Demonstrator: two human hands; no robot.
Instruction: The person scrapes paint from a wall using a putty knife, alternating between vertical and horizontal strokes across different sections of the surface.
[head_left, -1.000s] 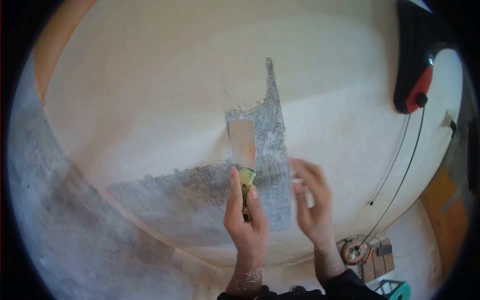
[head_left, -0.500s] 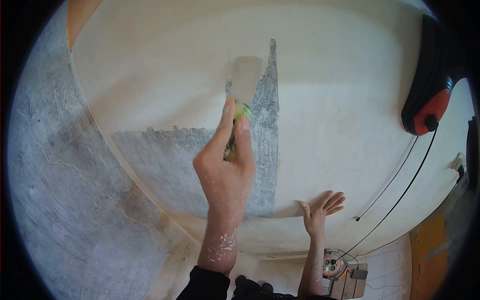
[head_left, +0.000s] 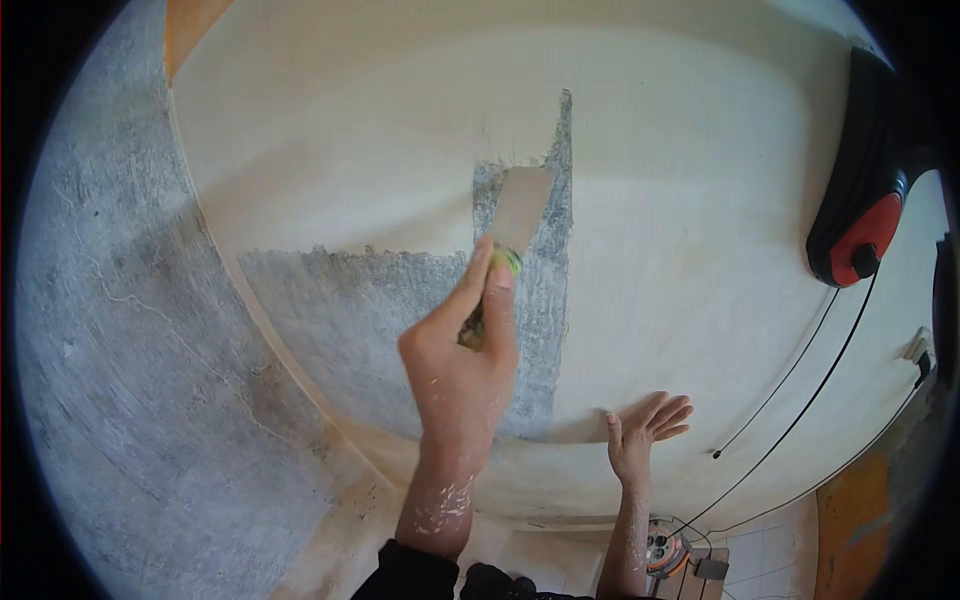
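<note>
My left hand (head_left: 460, 370) is closed round the short yellow-green and dark handle of a scraper (head_left: 523, 200). Its flat, wide blade points up and lies over the bare grey patch (head_left: 545, 310), just under the ragged lower edge of the cream coating. Lower right, my right hand (head_left: 635, 445) rests on the cream wall (head_left: 680, 230) with its fingers spread and holds nothing. White flecks cover both forearms.
A black and red device (head_left: 865, 225) stands at the right, its cables running down the wall. Below are a cable reel (head_left: 662, 545) and a slatted wooden stool (head_left: 690, 583). A grey wall (head_left: 130, 350) adjoins at the left, and a socket with a plug (head_left: 920, 350) is far right.
My left hand has drawn the scraper down and slightly right. Grey surface now shows where the blade was. The view has shifted a little; my right hand keeps its place on the wall.
</note>
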